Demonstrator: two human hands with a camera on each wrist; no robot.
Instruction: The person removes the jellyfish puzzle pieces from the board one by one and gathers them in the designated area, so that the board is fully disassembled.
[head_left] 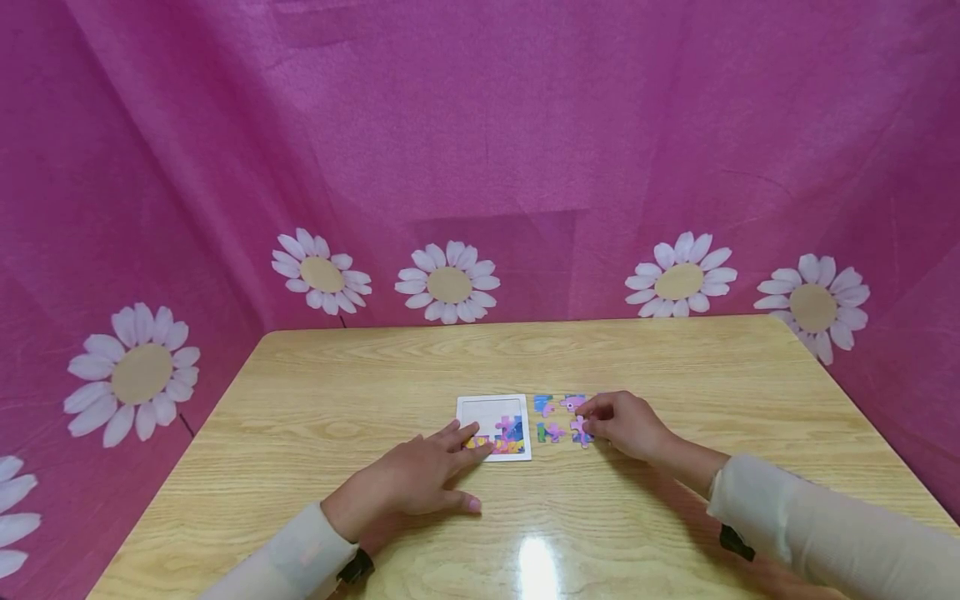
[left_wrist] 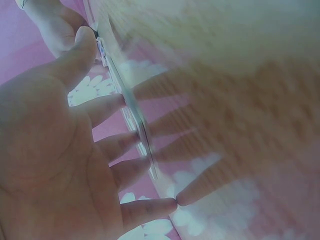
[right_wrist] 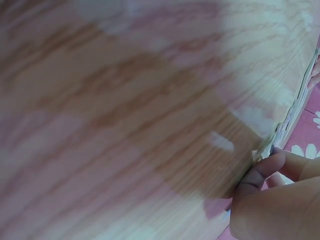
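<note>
Fingers of the left hand [head_left: 420,477] spread wide, their tips on a white, square, partly filled puzzle tray [head_left: 528,429]; right of them, loose multicoloured jigsaw pieces [head_left: 553,432] lie on the pale wood-grain table [head_left: 375,375]; the right hand's [head_left: 626,423] narrowed fingers pinch a pink jigsaw piece [head_left: 579,431].

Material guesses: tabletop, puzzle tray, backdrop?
Tabletop: wood or wood-print laminate, glossy; straight grain, bright glare spot.
Puzzle tray: probably cardboard or thin board, white-faced; slim edge in left wrist view.
Backdrop: likely fabric, mostly matte; soft folds and creases.
</note>
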